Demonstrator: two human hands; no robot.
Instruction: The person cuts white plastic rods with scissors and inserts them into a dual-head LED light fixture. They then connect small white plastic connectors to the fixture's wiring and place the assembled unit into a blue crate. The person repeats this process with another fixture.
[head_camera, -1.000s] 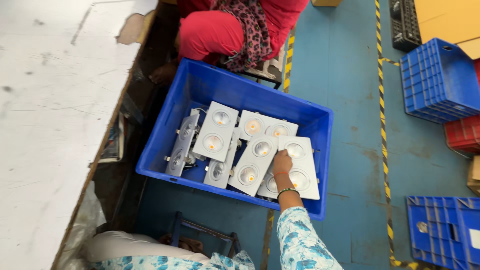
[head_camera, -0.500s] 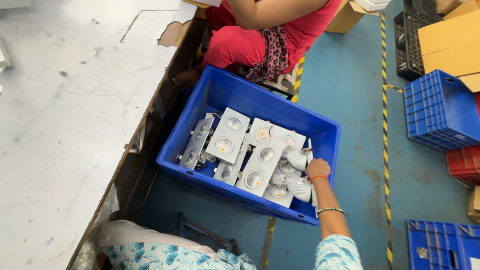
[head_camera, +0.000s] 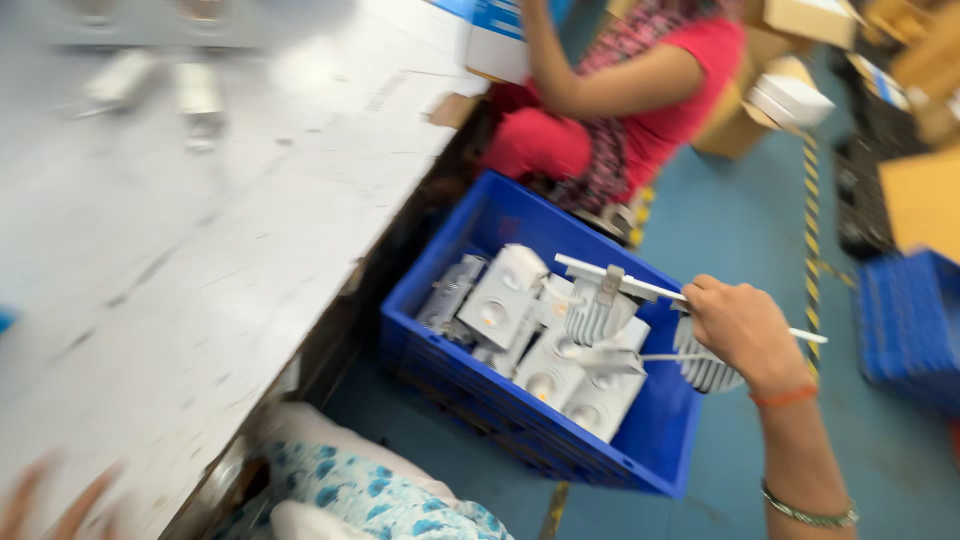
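The right hand (head_camera: 745, 335) grips a white twin light fitting (head_camera: 625, 300) by one end, held above the blue crate (head_camera: 440, 345) beside the bench (head_camera: 180, 250). Held so off-centre, it could tip and drop onto the fittings below. The left hand (head_camera: 50, 500), blurred at the bench's near edge, seems empty.

Head view, steeply down, close

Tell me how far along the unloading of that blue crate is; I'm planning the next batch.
Done: one white square light fitting with finned heat sinks is lifted clear of the blue plastic crate. In hand: the right hand grips that fitting above the crate; the left hand is blurred at the grey worktable edge. Left: several similar white fittings lie in the crate.
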